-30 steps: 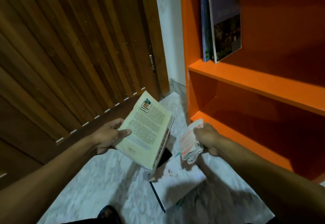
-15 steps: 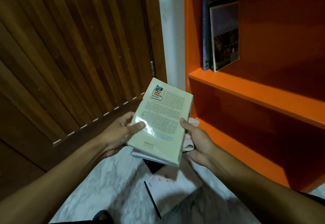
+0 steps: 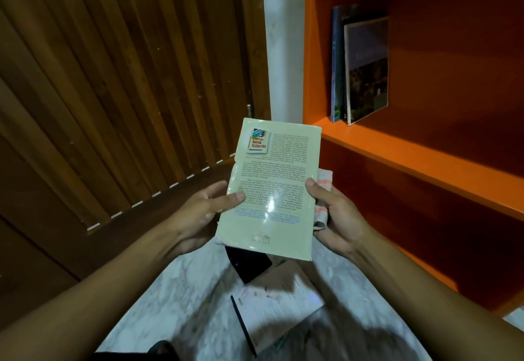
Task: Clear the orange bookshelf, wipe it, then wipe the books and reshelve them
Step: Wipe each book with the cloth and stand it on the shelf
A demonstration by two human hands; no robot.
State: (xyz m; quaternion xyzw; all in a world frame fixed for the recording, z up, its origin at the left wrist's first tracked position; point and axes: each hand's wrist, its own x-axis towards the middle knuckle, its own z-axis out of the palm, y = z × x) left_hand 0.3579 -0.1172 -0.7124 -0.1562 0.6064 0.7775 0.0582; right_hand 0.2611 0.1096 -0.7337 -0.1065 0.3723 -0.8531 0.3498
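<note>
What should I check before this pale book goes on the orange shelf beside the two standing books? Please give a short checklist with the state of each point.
1. Pale book held by both hands, left hand, right hand: ok.
2. Cloth kept in the right hand, behind the book: ok.
3. Free room on the orange shelf to the right of the two standing books: ok.
4. Book's cover wiped clean: cannot tell.
5. Shelf board wiped: cannot tell.
6. All books off the floor: not ok; a white book still lies there.
</note>
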